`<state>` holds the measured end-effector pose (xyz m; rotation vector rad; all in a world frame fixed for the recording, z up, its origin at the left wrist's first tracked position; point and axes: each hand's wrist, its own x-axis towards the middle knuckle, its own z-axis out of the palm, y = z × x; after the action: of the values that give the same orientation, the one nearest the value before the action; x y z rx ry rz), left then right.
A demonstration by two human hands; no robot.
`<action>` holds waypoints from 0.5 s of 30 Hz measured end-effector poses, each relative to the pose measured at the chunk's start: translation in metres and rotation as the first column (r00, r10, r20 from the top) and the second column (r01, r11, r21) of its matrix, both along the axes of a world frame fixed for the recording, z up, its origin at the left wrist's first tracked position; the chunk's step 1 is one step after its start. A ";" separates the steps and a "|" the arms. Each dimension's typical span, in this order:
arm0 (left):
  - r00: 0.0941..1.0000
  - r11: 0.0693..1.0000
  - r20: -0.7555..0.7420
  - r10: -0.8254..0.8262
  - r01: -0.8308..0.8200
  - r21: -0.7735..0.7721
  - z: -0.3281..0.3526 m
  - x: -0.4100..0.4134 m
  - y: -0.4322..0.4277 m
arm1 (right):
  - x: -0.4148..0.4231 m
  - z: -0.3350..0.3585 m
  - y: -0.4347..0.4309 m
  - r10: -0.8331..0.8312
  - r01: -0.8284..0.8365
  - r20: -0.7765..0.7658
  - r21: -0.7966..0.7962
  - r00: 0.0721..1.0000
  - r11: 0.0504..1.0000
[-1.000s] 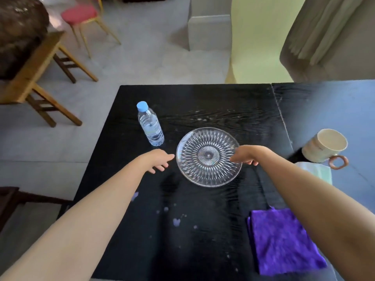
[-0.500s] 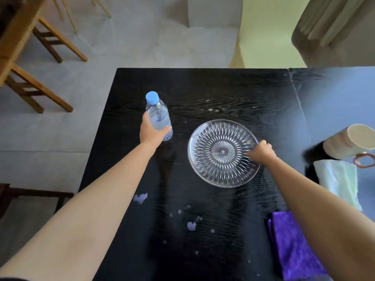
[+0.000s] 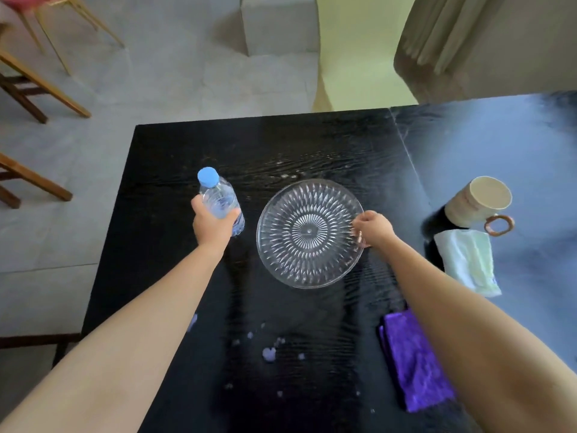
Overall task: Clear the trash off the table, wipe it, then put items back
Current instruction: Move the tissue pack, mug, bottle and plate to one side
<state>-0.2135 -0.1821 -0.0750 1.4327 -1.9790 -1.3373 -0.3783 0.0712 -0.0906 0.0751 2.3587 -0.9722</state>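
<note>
On the black table (image 3: pixel 162 170), glass plate (image 3: pixel 309 233) sits mid-surface; using it as the reference. Right hand (image 3: pixel 373 229) pinches its right rim, fingers curled over the edge, thumb side on top. Whether the rim is lifted yet: can't tell. Left hand (image 3: pixel 214 225) is wrapped around the water bottle (image 3: pixel 220 200) just left of the plate, bottle upright, long axis vertical, blue cap up.

Purple cloth (image 3: pixel 412 360) lies near-right of the plate, well apart, under the right forearm. Mug (image 3: pixel 477 203) on its side and folded napkin (image 3: pixel 466 260) lie further right. Pale specks (image 3: pixel 269 354) on the table nearer the person than the plate.

Judgement: both items gripped for clearing ahead of the wipe. Plate gets dragged or lifted rightward; right hand is also nearer the cloth.
</note>
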 end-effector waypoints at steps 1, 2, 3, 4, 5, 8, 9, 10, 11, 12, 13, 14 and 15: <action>1.000 1.000 0.003 -0.011 0.011 0.000 0.001 -0.002 0.007 | -0.002 0.005 0.007 -0.017 0.016 -0.019 -0.030 1.000 0.999; 1.000 1.000 0.004 -0.023 0.023 0.002 0.003 -0.004 0.016 | -0.003 0.011 0.016 -0.047 0.046 -0.024 -0.058 0.999 0.997; 0.999 0.999 0.000 -0.039 0.039 0.005 0.006 -0.008 0.024 | -0.005 0.016 0.026 -0.084 0.081 -0.030 -0.081 0.996 0.993; 0.998 0.998 -0.006 -0.060 0.060 0.010 0.009 -0.012 0.033 | -0.008 0.020 0.038 -0.120 0.116 -0.033 -0.098 0.992 0.988; 0.996 0.996 -0.011 -0.088 0.088 0.010 0.013 -0.017 0.043 | -0.011 0.025 0.050 -0.148 0.143 -0.036 -0.111 0.988 0.983; 0.981 0.981 -0.014 -0.192 0.191 -0.017 0.028 -0.037 0.073 | -0.018 0.041 0.091 -0.221 0.210 -0.043 -0.185 0.974 0.960; 0.975 0.975 -0.019 -0.220 0.220 -0.022 0.034 -0.044 0.084 | -0.020 0.048 0.105 -0.251 0.236 -0.048 -0.212 0.967 0.948; 0.969 0.969 -0.029 -0.246 0.245 -0.025 0.040 -0.052 0.095 | -0.022 0.055 0.120 -0.285 0.265 -0.048 -0.247 0.957 0.932; 0.961 0.962 -0.040 -0.273 0.273 -0.028 0.047 -0.060 0.107 | -0.024 0.062 0.134 -0.314 0.290 -0.049 -0.275 0.948 0.917; 0.952 0.953 -0.053 -0.302 0.300 -0.033 0.053 -0.068 0.120 | -0.026 0.070 0.149 -0.336 0.306 -0.053 -0.299 0.940 0.904; 0.942 0.944 -0.069 -0.330 0.328 -0.037 0.059 -0.076 0.132 | -0.028 0.076 0.164 -0.350 0.315 -0.061 -0.313 0.935 0.896; 0.931 0.935 -0.085 -0.355 0.353 -0.040 0.066 -0.083 0.146 | -0.029 0.083 0.178 -0.370 0.331 -0.065 -0.326 0.927 0.886; 0.921 0.926 -0.101 -0.377 0.375 -0.041 0.073 -0.090 0.160 | -0.030 0.089 0.192 -0.396 0.353 -0.063 -0.343 0.916 0.871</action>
<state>-0.3031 -0.0226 -0.0018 0.9747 -2.2656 -1.5059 -0.4085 0.2633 -0.0018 0.3641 2.3106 -1.5897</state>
